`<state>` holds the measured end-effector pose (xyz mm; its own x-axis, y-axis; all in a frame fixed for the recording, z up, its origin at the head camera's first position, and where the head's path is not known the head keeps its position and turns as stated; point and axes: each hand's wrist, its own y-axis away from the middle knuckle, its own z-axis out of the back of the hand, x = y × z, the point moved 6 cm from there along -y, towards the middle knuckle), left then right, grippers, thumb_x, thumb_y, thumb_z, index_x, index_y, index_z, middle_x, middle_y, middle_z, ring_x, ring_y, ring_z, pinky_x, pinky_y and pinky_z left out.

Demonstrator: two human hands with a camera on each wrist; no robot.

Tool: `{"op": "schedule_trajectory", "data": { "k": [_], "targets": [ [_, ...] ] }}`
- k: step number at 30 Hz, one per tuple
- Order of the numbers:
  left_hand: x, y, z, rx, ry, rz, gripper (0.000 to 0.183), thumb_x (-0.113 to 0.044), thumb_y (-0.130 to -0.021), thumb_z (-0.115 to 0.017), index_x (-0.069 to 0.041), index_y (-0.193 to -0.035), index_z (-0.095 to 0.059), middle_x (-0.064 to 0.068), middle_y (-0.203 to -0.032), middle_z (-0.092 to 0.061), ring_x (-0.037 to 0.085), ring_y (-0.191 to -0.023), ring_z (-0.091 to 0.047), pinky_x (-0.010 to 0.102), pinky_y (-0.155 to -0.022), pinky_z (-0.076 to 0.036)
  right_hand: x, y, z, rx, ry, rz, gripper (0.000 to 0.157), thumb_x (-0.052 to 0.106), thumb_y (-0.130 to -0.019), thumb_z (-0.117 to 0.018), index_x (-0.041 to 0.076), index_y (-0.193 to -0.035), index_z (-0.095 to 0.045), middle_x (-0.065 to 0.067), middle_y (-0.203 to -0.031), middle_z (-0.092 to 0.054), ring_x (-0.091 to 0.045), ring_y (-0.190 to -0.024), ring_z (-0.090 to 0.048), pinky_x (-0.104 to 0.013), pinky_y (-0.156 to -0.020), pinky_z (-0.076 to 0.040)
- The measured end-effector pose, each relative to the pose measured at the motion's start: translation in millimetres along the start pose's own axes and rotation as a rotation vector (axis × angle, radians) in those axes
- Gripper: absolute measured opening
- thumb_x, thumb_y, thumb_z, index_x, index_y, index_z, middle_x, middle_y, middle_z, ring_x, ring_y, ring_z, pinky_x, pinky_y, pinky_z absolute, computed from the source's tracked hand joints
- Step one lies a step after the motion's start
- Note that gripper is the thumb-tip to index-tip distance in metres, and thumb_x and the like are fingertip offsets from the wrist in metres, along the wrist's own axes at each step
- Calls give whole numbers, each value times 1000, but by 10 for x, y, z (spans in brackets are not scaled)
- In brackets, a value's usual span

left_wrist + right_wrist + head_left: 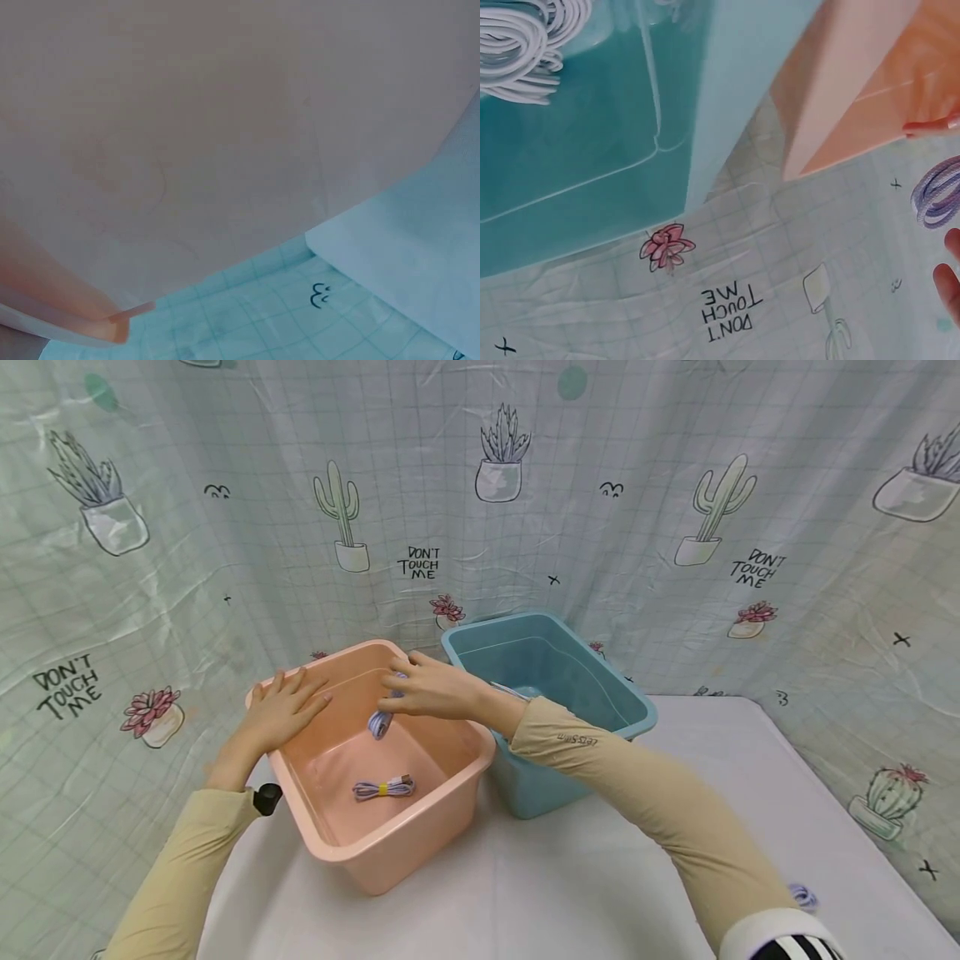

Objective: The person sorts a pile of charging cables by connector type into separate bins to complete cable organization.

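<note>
A peach plastic bin (420, 847) stands on the table, slightly tilted in my view. My left hand (279, 714) rests on its left rim, fingers stretched over the inside wall. Above the bin's opening, my right hand (431, 689) holds a bundled purple-and-white cable (380, 724), which hangs below the fingers. That cable (936, 193) also shows at the right edge of the right wrist view, beside fingertips (948, 289). On the bin's floor lies another coiled cable (366, 791) with a yellow tie and a USB plug. The left wrist view has mostly the bin's outer wall (225, 135).
A blue bin (540, 789) stands right of the peach one, under my right forearm. Coiled white cables (514, 41) lie inside it. Another purple cable bundle (802, 896) is on the table at the right. A printed curtain (465, 527) hangs behind.
</note>
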<state>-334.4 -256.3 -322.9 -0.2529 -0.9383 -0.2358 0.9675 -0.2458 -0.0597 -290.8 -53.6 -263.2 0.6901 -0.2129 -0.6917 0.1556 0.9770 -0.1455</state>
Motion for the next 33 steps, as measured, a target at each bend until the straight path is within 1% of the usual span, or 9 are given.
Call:
{"op": "schedule_trajectory", "data": {
  "k": [5,9,12,17,21,25,27,33],
  "targets": [
    [-1,-5,-13,9,2,1,63,-54,-93,-23,-14,-141,-27,25,-147,-10,53,-130,3,70,-97,5,-2,-64,-27,-12,3,0,19,23,-92,-46,28,-110,-50,3,-113,-53,-17,-101,-45,-30,-81,-40],
    [-7,0,-19,16,7,2,64,-55,-93,-23,-14,-142,-26,25,-147,-8,52,-130,5,70,-97,5,3,-69,-22,-33,20,6,19,22,-91,-47,27,-110,-51,3,-110,-54,-17,-99,-46,-30,-79,-41],
    [-10,6,-17,12,9,1,63,-54,-93,-24,-14,-141,-27,25,-147,-9,52,-131,4,70,-97,5,2,-43,-24,-25,25,7,20,21,-92,-46,28,-110,-51,2,-110,-54,-17,-99,-46,-29,-77,-41],
    [-14,11,-13,2,4,-7,62,-54,-93,-24,-14,-141,-28,24,-147,-10,53,-131,3,70,-97,4,-24,56,-8,-7,24,-11,22,23,-92,-47,30,-112,-51,3,-113,-54,-17,-104,-46,-30,-77,-40],
    [-10,9,-13,-2,3,-8,63,-54,-93,-24,-15,-141,-28,25,-147,-10,53,-130,2,70,-97,4,-57,177,12,-15,-3,-37,18,24,-91,-48,29,-108,-52,4,-109,-54,-18,-102,-46,-31,-78,-39],
    [-8,6,-12,-3,0,-10,63,-54,-93,-23,-15,-141,-27,25,-147,-10,53,-130,2,71,-96,5,-91,354,28,-13,-36,-58,15,23,-91,-50,27,-105,-51,3,-105,-54,-18,-98,-44,-30,-78,-38],
    [-8,7,-10,-3,-1,-11,63,-54,-93,-23,-15,-141,-27,25,-147,-10,54,-130,2,71,-96,4,-111,466,46,-17,-41,-68,16,19,-90,-51,26,-105,-51,3,-104,-54,-17,-97,-44,-30,-77,-38],
    [-13,16,6,-6,0,-11,62,-53,-93,-24,-14,-141,-27,25,-147,-11,54,-130,2,70,-96,4,-184,861,114,-64,-95,-103,22,17,-85,-60,25,-104,-53,2,-103,-56,-19,-99,-46,-31,-76,-38]
  ]
}}
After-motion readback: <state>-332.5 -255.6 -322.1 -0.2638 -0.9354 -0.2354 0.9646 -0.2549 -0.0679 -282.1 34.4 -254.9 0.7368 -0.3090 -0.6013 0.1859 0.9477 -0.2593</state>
